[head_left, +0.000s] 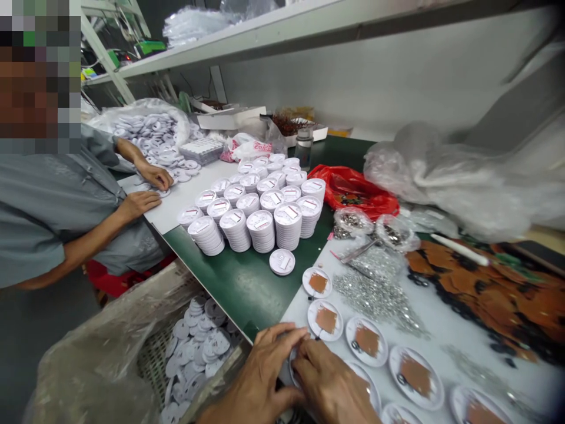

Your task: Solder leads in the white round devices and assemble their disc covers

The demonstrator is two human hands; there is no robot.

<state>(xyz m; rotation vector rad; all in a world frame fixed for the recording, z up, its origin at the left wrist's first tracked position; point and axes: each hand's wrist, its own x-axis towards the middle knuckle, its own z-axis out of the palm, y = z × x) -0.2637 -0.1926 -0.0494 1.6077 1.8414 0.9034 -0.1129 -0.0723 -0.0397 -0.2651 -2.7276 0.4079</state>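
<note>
My left hand (263, 372) is curled round the edge of a white round plastic disc (292, 366), mostly hidden under my fingers. My right hand (330, 378) is bent over the same disc with its fingers pressed together; whatever they pinch is hidden. Beside my hands, several white discs lie on the pale work surface. Each carries a brown square board (326, 320) and some have a small black round part with a wire, as on the disc (367, 341) to the right.
Stacked white discs (260, 232) stand on the green mat (229, 280). Small shiny metal parts (379, 288) and a heap of brown boards (489, 288) lie right. A red bag (357, 191) sits behind. A crate of discs (198, 353) is below left. A co-worker's hands (148, 188) handle discs.
</note>
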